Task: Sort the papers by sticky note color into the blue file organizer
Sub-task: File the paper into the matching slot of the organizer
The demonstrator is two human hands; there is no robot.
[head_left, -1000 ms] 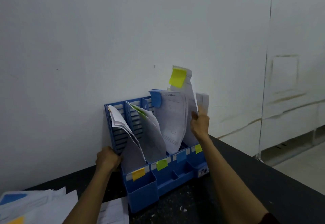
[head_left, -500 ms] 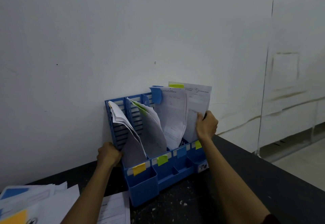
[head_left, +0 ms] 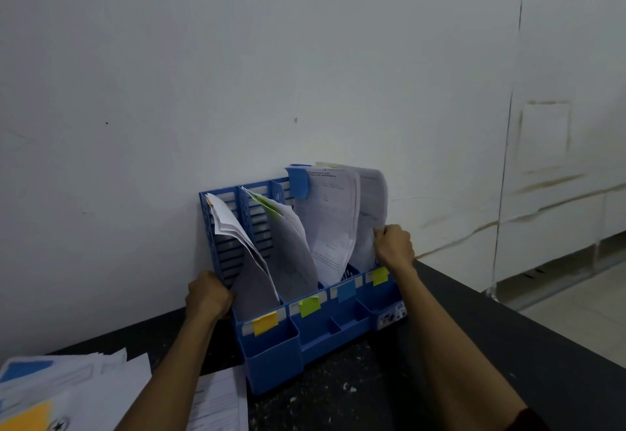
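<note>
Head view, and here we are at the blue file organizer (head_left: 271,359), standing against the wall on the dark counter (head_left: 474,346). The left hand (head_left: 208,296) is clenched round the organizer's left side wall, bracing it. The right hand (head_left: 394,247) pinches the outer edge of the rightmost paper (head_left: 371,200), which stands deep in the organizer's far-right slot, right behind the yellow label (head_left: 380,275) on the front rail. A sliver of yellow peeks over that sheet's top edge, so it looks like a match. One slot in from there, the sheets with the blue sticky note (head_left: 298,181) stand behind the blue label (head_left: 346,290). Next along, curled sheets showing green at the top (head_left: 288,227) lean behind the green label (head_left: 310,306). In the far-left slot a drooping bundle (head_left: 230,224) sags behind the orange label (head_left: 265,323); its own note I cannot make out. So all four slots are loaded, and this filing looks all but done, with only the release to come. But it isn't over: to the organizer's front left lies a loose pile (head_left: 67,386) carrying a blue note and an orange one, and a single sheet (head_left: 220,403) lies just in front of the organizer. I'd call it past halfway, with a fair stack left to sort.
</note>
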